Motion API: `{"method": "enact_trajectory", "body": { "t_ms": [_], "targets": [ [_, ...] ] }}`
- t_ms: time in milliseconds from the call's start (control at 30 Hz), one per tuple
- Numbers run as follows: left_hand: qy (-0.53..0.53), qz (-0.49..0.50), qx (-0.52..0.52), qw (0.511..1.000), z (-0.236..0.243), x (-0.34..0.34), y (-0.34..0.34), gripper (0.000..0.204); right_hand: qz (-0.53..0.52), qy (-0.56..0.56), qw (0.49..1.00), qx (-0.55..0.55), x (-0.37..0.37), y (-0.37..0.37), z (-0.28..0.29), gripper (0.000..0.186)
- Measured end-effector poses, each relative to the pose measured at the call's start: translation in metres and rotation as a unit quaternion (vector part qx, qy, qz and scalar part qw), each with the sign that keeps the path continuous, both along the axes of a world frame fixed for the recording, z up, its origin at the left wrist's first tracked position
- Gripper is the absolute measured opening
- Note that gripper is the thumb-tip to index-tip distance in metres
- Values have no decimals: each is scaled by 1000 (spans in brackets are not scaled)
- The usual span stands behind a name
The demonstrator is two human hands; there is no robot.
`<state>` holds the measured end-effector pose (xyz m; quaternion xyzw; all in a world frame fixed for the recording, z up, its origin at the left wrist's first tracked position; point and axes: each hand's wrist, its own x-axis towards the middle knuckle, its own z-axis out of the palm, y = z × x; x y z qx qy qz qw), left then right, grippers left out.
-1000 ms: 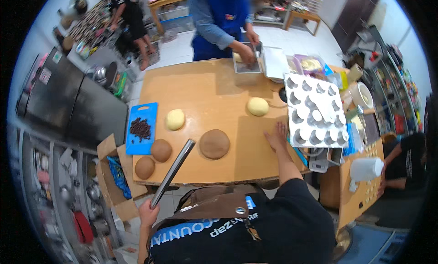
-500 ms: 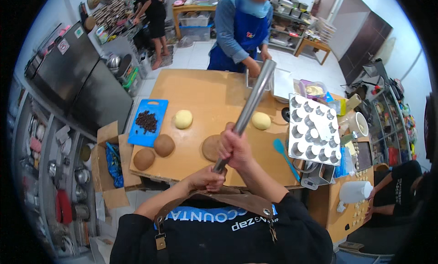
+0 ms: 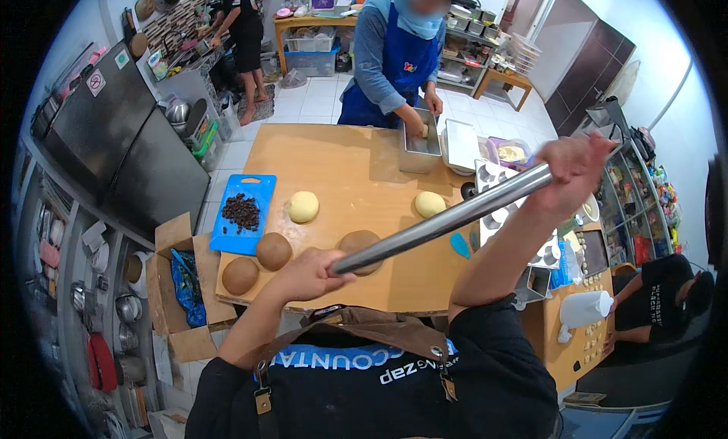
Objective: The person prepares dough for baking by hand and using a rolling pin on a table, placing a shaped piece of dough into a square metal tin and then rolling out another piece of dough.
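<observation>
My left hand [image 3: 311,276] grips the lower left end of a steel rolling pin [image 3: 447,219], held diagonally above the wooden table [image 3: 326,158]. At the raised right end, my right hand [image 3: 569,166] is closed round the pin, slightly blurred. Beneath the pin lies a flattened brown dough round [image 3: 356,242], partly hidden. Two brown dough balls [image 3: 273,252] sit left of it, and two pale yellow balls [image 3: 303,206] farther back. A blue board [image 3: 227,242] bears dark pieces at the left. A teal spatula [image 3: 459,244] and a cupped tray [image 3: 493,215] are at the right.
Across the table a person in a blue apron works in a metal box [image 3: 421,158]. Another person stands back left; a third is at the side table [image 3: 569,355] at lower right, by a white jug [image 3: 580,310]. An open cardboard box [image 3: 163,287] stands left.
The rolling pin has risen from low left, through upright in both hands, to a long slant rightward. My right hand left the table, took hold of it and moved up right along it.
</observation>
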<state>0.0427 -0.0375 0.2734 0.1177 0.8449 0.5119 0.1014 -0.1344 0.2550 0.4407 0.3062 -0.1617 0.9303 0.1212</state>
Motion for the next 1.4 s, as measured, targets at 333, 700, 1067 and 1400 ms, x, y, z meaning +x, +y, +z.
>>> {"method": "enact_trajectory", "body": {
  "t_ms": [333, 700, 1067, 1400],
  "targets": [
    [91, 137, -415, 895, -11, -16, -24, 23, -157, 369, 243, 883, 75, -158, -170, 48],
    [35, -75, -408, 909, -149, 3, -87, 41, -122, 237, 308, 913, 86, -36, -333, 39],
    [83, 48, -414, 905, -252, -74, -75, 49, -168, 104, 401, 894, 35, -46, -389, 46],
    [86, 180, -397, 896, -264, -134, -61, 68, -182, 82, 390, 899, -28, -71, -422, 73]
  ]
}}
